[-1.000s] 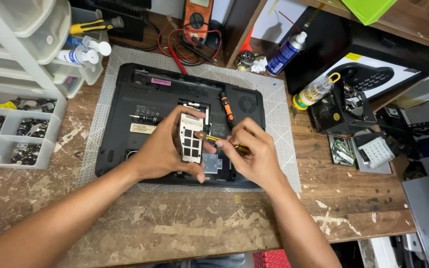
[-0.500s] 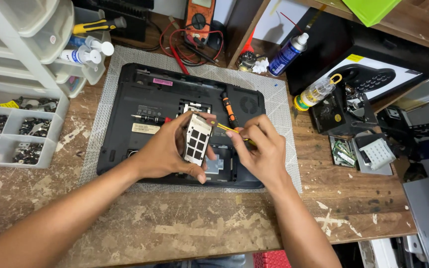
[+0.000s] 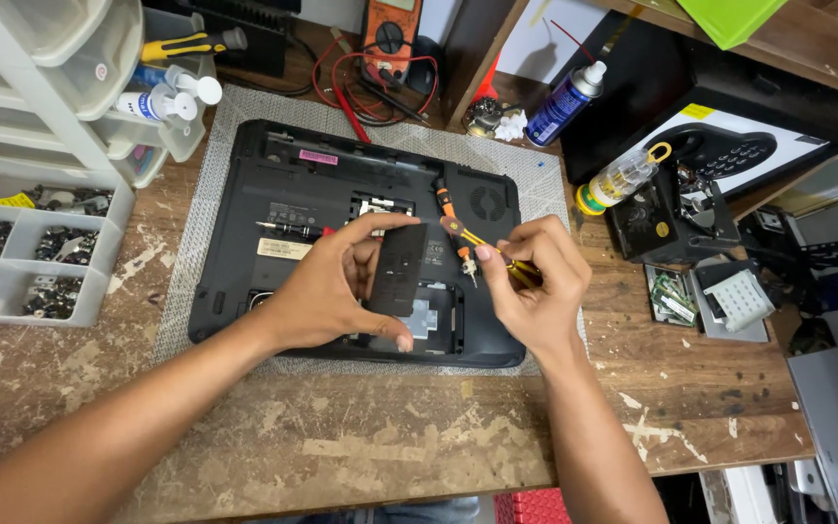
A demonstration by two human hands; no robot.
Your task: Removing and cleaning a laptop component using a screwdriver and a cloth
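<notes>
A black laptop [image 3: 273,194] lies bottom up on a grey mat [image 3: 235,116]. My left hand [image 3: 327,286] holds a black cover panel [image 3: 402,267] tilted up above the open bay [image 3: 429,318] in the laptop's base. My right hand [image 3: 535,291] is just right of the panel. It pinches a small screwdriver [image 3: 482,243] with a yellow and black handle, tip pointing down towards the bay.
A second, orange screwdriver [image 3: 445,201] lies on the laptop. Parts drawers with screws [image 3: 12,252] stand at the left. A multimeter [image 3: 390,29], a spray can [image 3: 563,97] and a small yellow-capped bottle [image 3: 618,180] sit at the back. Memory modules [image 3: 671,296] lie at the right.
My left hand has turned the panel from its silvery inner side to its black side and raised it. My right hand has lifted the screwdriver slightly away from the bay.
</notes>
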